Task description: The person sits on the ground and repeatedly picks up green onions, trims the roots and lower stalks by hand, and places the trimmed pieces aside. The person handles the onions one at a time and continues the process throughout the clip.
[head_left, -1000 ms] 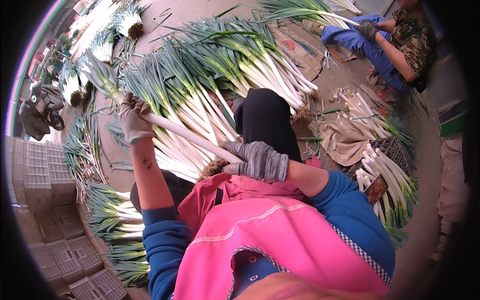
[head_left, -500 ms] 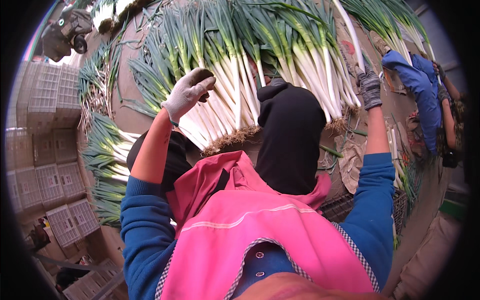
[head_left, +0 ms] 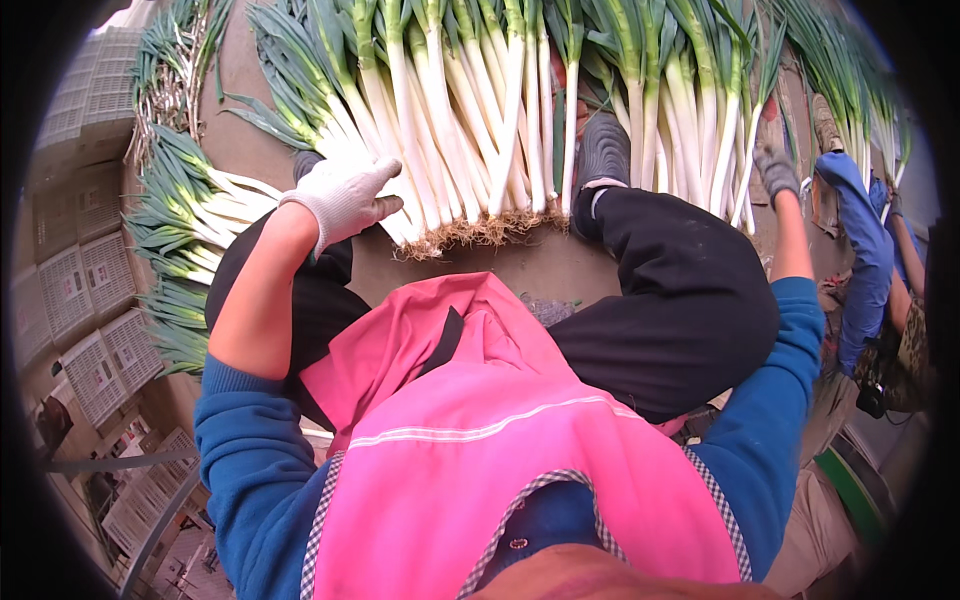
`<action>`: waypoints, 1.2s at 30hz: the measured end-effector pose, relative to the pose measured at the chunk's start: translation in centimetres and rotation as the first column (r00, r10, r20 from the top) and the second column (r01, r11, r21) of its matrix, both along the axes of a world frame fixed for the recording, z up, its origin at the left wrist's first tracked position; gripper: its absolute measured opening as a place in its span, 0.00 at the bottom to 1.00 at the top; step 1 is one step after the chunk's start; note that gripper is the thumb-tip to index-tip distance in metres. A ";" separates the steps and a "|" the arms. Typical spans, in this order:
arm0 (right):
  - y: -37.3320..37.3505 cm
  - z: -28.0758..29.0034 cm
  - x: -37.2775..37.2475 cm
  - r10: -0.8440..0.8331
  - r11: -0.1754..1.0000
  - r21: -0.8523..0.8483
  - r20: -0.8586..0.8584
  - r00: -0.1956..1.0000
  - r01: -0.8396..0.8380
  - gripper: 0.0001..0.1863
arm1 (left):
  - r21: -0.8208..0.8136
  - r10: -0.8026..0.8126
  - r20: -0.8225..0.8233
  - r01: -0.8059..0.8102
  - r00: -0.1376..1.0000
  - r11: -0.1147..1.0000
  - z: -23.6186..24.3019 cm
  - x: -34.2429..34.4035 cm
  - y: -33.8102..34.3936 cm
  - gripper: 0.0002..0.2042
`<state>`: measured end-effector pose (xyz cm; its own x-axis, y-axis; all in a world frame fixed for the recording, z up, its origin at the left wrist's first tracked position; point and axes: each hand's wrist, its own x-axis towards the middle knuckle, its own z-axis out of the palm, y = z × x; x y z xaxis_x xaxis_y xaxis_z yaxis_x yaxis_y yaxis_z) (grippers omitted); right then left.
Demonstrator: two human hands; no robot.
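Two rows of leeks [head_left: 440, 150] are lying on the floor [head_left: 380, 266], white ends pointing toward a worker in a pink apron [head_left: 520, 430].

The left hand [head_left: 350, 195], in a pale glove, is holding nothing, thumb and fingers standing apart at the left row's outer edge; the right hand [head_left: 776, 172], blurring in a grey glove, is hovering beside the right row's outermost leek [head_left: 750, 155], its grip impossible to tell. A dark shoe [head_left: 604, 155] is standing between the rows: a sideways step could be bruising stalks, a hasty right-hand sweep knocking that edge leek askew.
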<state>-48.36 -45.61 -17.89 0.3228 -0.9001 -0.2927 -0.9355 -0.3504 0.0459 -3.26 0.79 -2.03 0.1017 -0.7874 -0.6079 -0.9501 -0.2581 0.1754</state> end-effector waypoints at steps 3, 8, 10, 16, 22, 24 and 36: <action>1.9 5.8 10.2 -0.075 0.927 0.321 0.664 0.744 -0.193 0.21 | -0.085 -0.129 0.030 0.131 0.991 0.988 0.2 -1.0 -0.4 0.17; 7.0 5.8 25.0 0.140 0.814 0.483 0.374 0.917 -0.321 0.20 | -0.062 -0.201 0.029 0.203 0.979 0.977 0.9 -2.4 -0.4 0.17; 8.7 1.8 29.0 0.138 0.849 0.469 0.243 0.960 -0.241 0.23 | -0.020 -0.201 0.091 0.204 0.975 0.979 0.9 -2.7 -0.1 0.16; 19.0 -13.1 29.5 -0.207 0.919 0.370 0.151 0.967 0.139 0.49 | -0.137 -0.131 0.108 0.145 0.986 0.980 0.4 -2.2 2.6 0.17; 20.8 -18.2 29.1 -0.310 0.857 0.484 0.209 0.927 0.177 0.60 | -0.049 -0.060 0.097 0.065 0.994 0.997 -0.7 -1.7 4.7 0.17; 20.5 -17.8 29.4 -0.184 0.948 0.289 0.165 0.969 0.130 0.41 | -0.034 -0.063 0.085 0.066 0.994 0.997 -1.0 -1.7 4.8 0.17; 24.0 -2.1 29.0 -0.802 0.524 0.844 0.535 0.266 -0.117 0.13 | -0.181 0.255 -0.470 -0.374 0.845 0.909 -3.1 -3.6 1.5 0.28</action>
<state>-19.34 -21.58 -20.04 0.4710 -0.6463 -0.6004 -0.2521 0.5536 -0.7937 -6.90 2.26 -5.14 0.1490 -0.8902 -0.4305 -0.6395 -0.4188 0.6447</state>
